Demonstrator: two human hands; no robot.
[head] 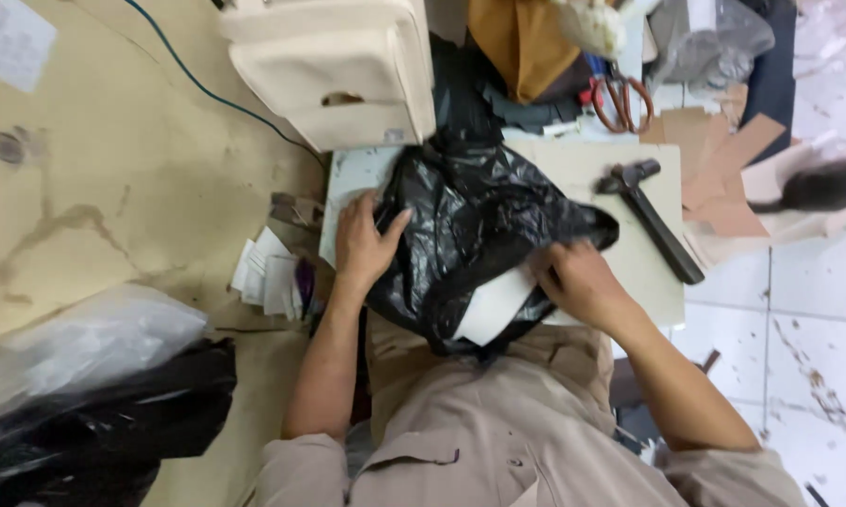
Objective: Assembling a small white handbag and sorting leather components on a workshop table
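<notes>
In the middle of the frame a crumpled black plastic bag (479,225) lies on the pale work board (648,272) in front of me, spilling over its near edge toward my lap. My left hand (367,246) rests on the bag's left side, palm down, fingers spread along the plastic and thumb angled out over it, pressing rather than pinching. My right hand (581,280) sits at the bag's lower right edge, fingers curled in against the plastic; whether they actually pinch the bag I cannot tell, since the fingertips are hidden in the folds. Between my hands, at the bottom of the bag, a white sheet (493,308) pokes out of the black plastic. On the board to the right of the bag, apart from it, lies a hammer (650,218) with a dark handle pointing toward the lower right. Above it, at the top of the frame, a pair of scissors (620,101) with reddish handles rests near some brown cardboard pieces (723,169). A cream-coloured machine (334,70) stands in the upper middle, just beyond the bag. To the left of my left wrist a small stack of white paper slips (265,272) lies on the tan table (113,188). In the lower left corner sit a clear plastic bag (76,343) and another black bag (104,427) beneath it.
</notes>
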